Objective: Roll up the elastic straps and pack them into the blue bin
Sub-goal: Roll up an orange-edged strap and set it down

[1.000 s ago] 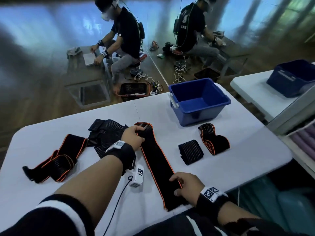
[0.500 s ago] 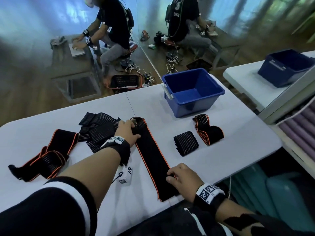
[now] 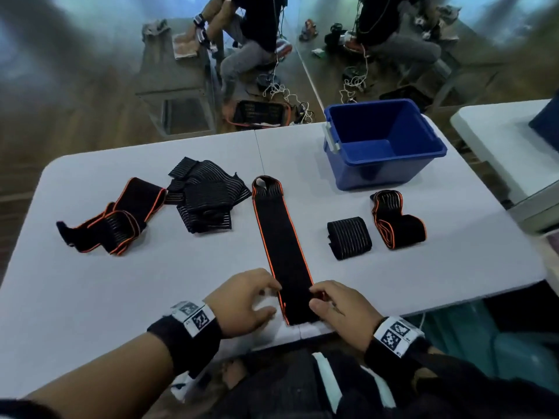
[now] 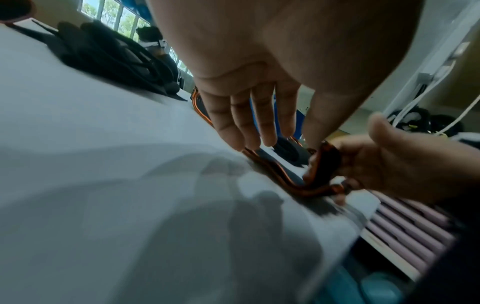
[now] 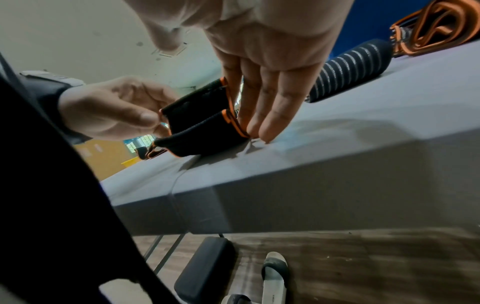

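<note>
A white counter (image 3: 90,297) holds an empty blue bin (image 3: 384,146) at its far right. A long black strap (image 3: 282,246) with orange edging lies flat down the middle, running from far to near. Loose straps (image 3: 205,201) are heaped at the far left; two rolled straps (image 3: 349,237) sit to the right, near the bin. At the near edge, the left hand (image 3: 242,300) pinches the strap's left corner, and the right hand (image 3: 338,309) curls its fingers (image 5: 259,115) round the right corner, lifting the end into a first fold. Rolling appears to be just starting; next, both hands likely need to turn this end over tightly and roll it away towards the far end.
</note>
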A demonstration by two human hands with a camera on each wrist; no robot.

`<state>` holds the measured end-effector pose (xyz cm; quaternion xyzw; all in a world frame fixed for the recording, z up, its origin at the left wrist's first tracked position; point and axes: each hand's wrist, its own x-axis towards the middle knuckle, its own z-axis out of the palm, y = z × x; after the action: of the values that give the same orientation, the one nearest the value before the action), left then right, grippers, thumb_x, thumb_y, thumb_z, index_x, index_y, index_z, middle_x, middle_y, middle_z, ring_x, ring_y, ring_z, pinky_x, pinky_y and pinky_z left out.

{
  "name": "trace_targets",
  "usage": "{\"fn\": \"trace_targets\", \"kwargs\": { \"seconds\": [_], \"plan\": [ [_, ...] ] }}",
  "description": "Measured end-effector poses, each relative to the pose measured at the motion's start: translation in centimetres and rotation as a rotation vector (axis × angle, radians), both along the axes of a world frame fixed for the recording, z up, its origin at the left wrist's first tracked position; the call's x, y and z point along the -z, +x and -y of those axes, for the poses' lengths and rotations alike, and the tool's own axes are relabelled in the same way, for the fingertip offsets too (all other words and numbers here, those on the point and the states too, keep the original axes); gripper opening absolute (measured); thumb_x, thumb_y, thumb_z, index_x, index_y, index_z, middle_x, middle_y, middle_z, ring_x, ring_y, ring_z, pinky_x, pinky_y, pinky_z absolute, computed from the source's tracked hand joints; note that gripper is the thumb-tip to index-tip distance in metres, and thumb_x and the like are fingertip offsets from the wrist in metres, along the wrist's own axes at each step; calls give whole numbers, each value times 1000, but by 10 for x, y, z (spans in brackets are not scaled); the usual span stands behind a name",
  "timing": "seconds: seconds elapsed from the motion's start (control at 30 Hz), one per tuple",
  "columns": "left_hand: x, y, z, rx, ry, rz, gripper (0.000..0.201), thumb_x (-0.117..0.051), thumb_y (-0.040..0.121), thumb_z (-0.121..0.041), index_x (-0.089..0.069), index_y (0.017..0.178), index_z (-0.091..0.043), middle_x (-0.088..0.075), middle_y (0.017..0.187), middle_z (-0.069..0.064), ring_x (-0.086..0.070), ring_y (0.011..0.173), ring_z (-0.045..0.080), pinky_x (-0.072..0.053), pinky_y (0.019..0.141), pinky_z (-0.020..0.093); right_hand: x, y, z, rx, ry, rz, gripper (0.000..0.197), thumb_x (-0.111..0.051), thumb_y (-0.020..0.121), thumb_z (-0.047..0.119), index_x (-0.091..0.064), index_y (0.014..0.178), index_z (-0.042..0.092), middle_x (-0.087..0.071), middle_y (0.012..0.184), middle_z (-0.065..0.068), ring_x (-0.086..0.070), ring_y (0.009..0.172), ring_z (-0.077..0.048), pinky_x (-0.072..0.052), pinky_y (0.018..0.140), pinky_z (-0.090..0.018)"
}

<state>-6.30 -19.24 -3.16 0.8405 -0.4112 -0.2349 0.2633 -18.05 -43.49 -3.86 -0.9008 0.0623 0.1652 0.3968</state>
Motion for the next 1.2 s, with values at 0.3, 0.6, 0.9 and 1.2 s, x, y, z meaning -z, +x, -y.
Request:
{"fn": "trace_targets", "kwargs": {
  "seconds": [0.3, 0.6, 0.9, 1.2],
  "plan": [
    [34, -52, 7, -113, 82, 68, 66, -71, 77, -61, -65, 128, -18, -55, 136, -3, -59, 111, 20, -50, 97, 36, 14, 5, 5, -335, -220, 101, 43, -68, 86, 18, -60, 128, 21, -50, 133, 5, -48, 123, -13, -39, 106, -23],
    [33, -70, 28, -371, 128, 74, 35, -66, 90, -44, -72, 95, -10, -60, 124, -2, -65, 93, 22, -48, 82, 27, 7, 21, 6, -344, -204, 97, 36, -63, 91, 26, -59, 127, 24, -64, 115, 1, -58, 110, -19, -45, 96, -31],
    [16, -53, 45, -642, 280, -78, 51, -72, 80, -55, -62, 62, -9, -67, 70, 7, -63, 70, 20, -47, 65, 33, 6, 49, 13, -75, -26, -55, 50, -76, 82, 30, -55, 127, 27, -65, 77, 4, -63, 76, -11, -54, 81, -33],
    [3, -42, 49, -644, 213, -91, 48, -85, 67, -46, -45, 82, -26, -54, 83, -7, -52, 73, 15, -40, 62, 30, 5, 58, 8, -181, -219, -86, 60, -74, 83, 36, -55, 137, 19, -59, 106, 2, -59, 103, -17, -48, 94, -31]
  ]
}}
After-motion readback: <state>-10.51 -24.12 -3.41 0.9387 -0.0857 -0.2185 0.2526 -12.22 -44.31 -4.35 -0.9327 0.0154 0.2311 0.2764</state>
